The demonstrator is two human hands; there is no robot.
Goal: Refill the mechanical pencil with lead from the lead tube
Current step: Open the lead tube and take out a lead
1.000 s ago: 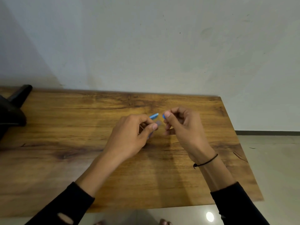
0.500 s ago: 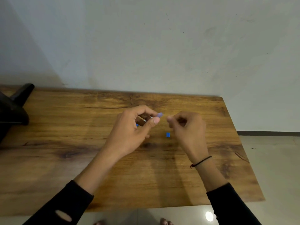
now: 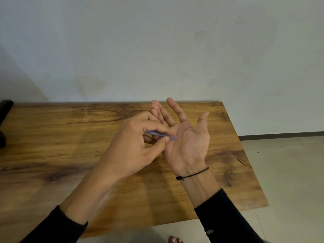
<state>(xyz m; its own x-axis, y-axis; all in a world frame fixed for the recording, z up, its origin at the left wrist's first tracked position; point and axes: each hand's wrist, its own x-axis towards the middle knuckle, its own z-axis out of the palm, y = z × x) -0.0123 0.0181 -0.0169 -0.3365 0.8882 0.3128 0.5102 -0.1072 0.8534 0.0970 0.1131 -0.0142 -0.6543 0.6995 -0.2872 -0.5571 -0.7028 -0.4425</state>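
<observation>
My left hand (image 3: pixel 135 146) pinches a small bluish translucent lead tube (image 3: pixel 158 134) between thumb and fingers, tilted with its open end pointing onto my right palm. My right hand (image 3: pixel 185 139) is held flat, palm up, fingers spread, just right of the left hand, with the tube's tip touching or nearly touching the palm. No lead is visible on the palm; the view is blurred. The tube's blue cap and the mechanical pencil are not in view, perhaps hidden under my hands.
Both hands hover over a wooden table (image 3: pixel 70 155) set against a pale wall. A dark object (image 3: pixel 4 120) stands at the table's far left edge. Tiled floor (image 3: pixel 289 172) lies right of the table. Toes (image 3: pixel 173 240) show at the bottom.
My right hand let go of the blue cap, which lay on the table half a second ago, then turned palm up and opened. My left hand tipped the tube toward that palm.
</observation>
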